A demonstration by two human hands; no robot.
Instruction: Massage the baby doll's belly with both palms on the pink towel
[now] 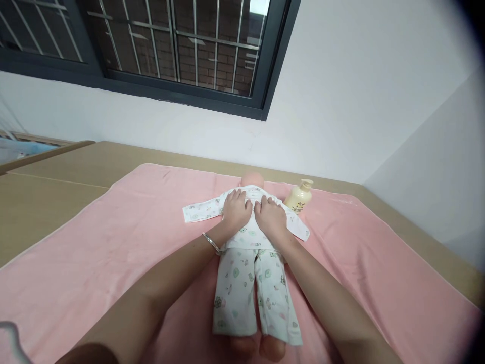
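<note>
A baby doll (252, 179) lies stretched out with its head away from me and its feet towards me. It wears a white printed top (250, 238) and matching trousers (235, 283), with the sleeves spread to both sides. My left hand (236, 208), below a silver bangle (211, 242), rests flat on the upper left of the doll's torso. On the upper right of it lies my right hand (270, 216), fingers slightly bent over the cloth. The thumbs are close together near the middle. Neither hand holds anything that I can see.
Under the doll is a pink blanket (125, 242) on a wooden surface (56, 187). A cream pump bottle (299, 197) stands beside the doll's right-side sleeve. Behind are a white wall (322, 101) and a barred window (182, 45). A grey curved object (13, 336) shows at lower left.
</note>
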